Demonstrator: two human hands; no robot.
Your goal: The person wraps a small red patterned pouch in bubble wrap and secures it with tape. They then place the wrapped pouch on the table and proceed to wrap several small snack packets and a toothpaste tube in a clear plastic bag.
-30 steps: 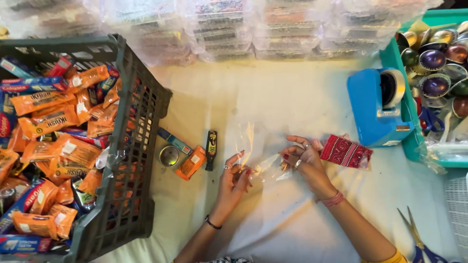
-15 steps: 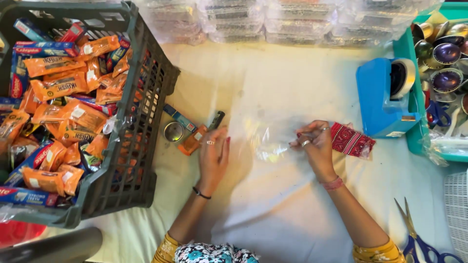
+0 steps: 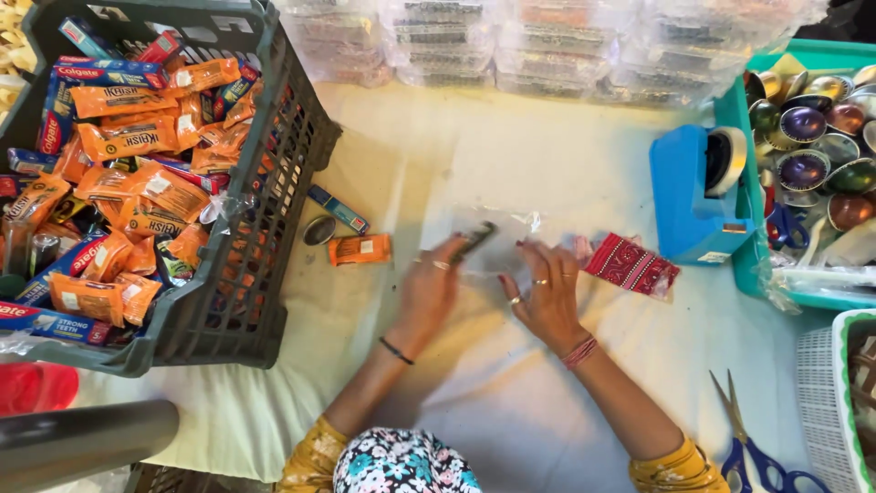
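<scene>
The left hand (image 3: pixel 427 290) holds a small dark packet (image 3: pixel 474 239) in its grip, pushing it into a clear plastic bag (image 3: pixel 497 245) on the table (image 3: pixel 547 146). The right hand (image 3: pixel 546 297) lies flat with loose grip on the bag. A red patterned pouch (image 3: pixel 631 265) lies just right; an orange sachet (image 3: pixel 359 248) left.

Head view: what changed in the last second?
The left hand picked the small dark sachet from beside the orange packet and moved it right to the clear plastic bag under the right hand. The red patterned pouch stayed put.
</scene>
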